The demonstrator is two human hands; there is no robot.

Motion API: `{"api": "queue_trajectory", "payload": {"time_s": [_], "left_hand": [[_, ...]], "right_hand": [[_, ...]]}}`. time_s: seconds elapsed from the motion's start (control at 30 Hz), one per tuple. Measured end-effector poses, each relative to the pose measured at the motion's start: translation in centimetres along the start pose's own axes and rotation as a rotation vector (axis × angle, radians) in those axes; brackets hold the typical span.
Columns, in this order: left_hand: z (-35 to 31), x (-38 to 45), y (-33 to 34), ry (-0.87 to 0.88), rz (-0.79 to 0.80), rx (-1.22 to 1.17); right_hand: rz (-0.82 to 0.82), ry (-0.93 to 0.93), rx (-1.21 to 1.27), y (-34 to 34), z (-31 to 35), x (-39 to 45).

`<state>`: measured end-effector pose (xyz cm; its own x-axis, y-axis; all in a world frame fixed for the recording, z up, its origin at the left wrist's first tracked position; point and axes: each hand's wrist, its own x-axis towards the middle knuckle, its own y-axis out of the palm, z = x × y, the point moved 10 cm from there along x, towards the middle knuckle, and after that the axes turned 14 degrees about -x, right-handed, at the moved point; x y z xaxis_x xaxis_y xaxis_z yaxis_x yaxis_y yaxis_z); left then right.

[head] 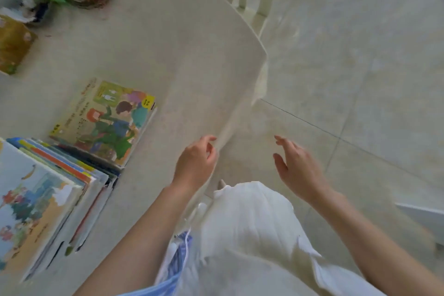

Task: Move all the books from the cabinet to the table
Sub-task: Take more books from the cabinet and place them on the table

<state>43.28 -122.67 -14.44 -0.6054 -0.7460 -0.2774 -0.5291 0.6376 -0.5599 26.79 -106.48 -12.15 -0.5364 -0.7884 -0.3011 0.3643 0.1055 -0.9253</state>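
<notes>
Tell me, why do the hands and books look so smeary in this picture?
In the head view, motion blur smears the left hand, the right hand and the stack of books; the wide lens bends the table edge into a curve; the light is soft and even, with no hard shadows or glare.
</notes>
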Motion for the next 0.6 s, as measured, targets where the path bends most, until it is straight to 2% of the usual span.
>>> {"api": "queue_trajectory", "payload": {"time_s": [0.17,0.33,0.6], "left_hand": [[-2.2,-0.6,6.7,0.017,0.209,0.072],[-6.6,-2.8,13.2,0.121,0.31,0.094],[-13.8,-14.4,30.8,0.297,0.543,0.153]], "right_hand": [[-0.031,0.227,0.095,1.3,-6.5,-7.4],[-0.11,0.418,0.205,1.8,-12.8,-15.3],[-0.155,0.707,0.265,4.4,-25.3,-33.5]]}}
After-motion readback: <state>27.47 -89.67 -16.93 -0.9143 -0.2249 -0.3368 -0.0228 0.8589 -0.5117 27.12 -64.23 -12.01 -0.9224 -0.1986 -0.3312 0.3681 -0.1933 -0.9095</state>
